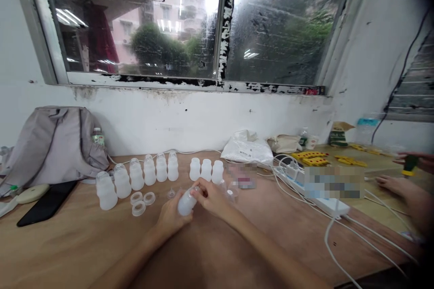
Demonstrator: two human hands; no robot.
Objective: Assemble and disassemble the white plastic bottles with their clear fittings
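My left hand (171, 214) is wrapped around the body of a frosted white baby bottle (185, 204), tilted above the table. With bent fingers my right hand (212, 198) grips the top of the same bottle; its fingers partly cover that end. Just beyond my left hand lies a clear teat (171, 193). To its left are three translucent collar rings (138, 208). Several bottles with clear caps (136, 175) stand in a curved row, and three uncapped bottles (205, 170) stand right of them. Clear plastic pieces (232, 195) lie beside my right hand, partly hidden.
A grey backpack (64, 144), a black phone (47, 203) and a round beige object (33, 194) are at the left. Behind sits a white plastic bag (247, 146). On the right are a power strip (325, 201) with loose cables, yellow parts (310, 158) and another person's hand (395, 185).
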